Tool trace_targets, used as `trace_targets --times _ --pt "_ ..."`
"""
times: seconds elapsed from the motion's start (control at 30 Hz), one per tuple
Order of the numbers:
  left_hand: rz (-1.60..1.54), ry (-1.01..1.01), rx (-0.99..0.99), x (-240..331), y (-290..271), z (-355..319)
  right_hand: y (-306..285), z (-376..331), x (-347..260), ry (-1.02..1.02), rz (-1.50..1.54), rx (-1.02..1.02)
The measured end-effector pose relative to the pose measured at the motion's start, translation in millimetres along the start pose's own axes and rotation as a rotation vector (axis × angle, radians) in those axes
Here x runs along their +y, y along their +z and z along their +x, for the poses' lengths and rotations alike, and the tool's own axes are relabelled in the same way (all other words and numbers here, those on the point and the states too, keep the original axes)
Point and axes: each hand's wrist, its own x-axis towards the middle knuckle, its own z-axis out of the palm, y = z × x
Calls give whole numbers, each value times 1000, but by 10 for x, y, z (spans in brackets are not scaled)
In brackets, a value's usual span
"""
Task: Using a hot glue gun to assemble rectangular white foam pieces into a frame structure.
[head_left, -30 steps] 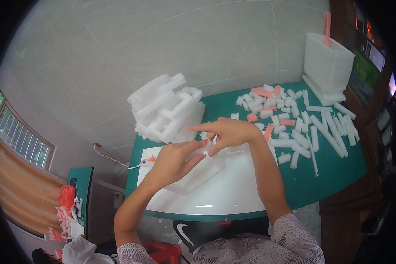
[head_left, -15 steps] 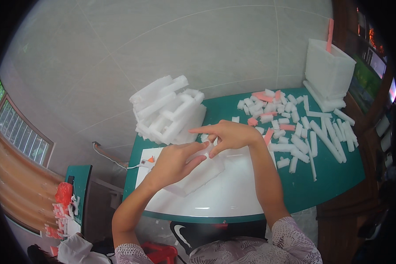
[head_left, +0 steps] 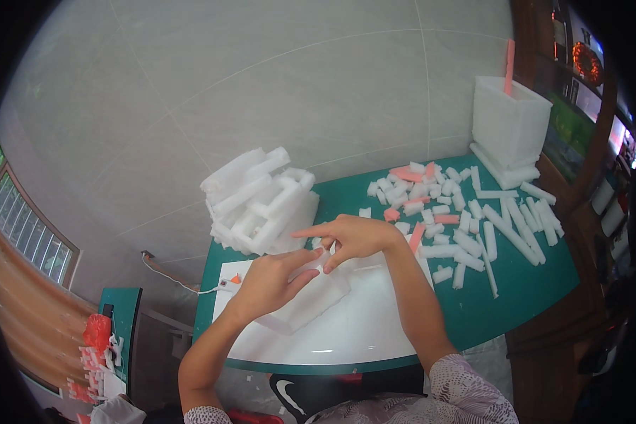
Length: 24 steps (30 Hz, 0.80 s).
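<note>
White foam block point(head_left: 316, 299), matte, straight-edged and oblong, lying on a glossy white board point(head_left: 378, 321). Its long axis slants from near left to far right. The left hand point(head_left: 270, 281) curves over it, thumb and fingers narrowly parted; the right hand point(head_left: 358, 237) bends close, index finger stretched leftward. Whether either pinches anything cannot be told.

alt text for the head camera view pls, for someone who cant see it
A person's left hand and right hand meet at the far end of a white foam-like block over a white board. On the green table, a stack of white pieces stands at left, and white and pink scraps lie scattered at right.
</note>
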Motion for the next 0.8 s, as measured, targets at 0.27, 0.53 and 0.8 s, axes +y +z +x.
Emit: trace_targets --times 0.27,0.53,0.8 --pt "35 14 -6 -8 -33 -4 -25 27 -63 38 8 -38" --pt "-8 -28 -35 48 -60 9 -4 22 -23 5 10 -17" --pt "17 -27 -40 28 -40 -10 -22 12 -101 53 29 -36"
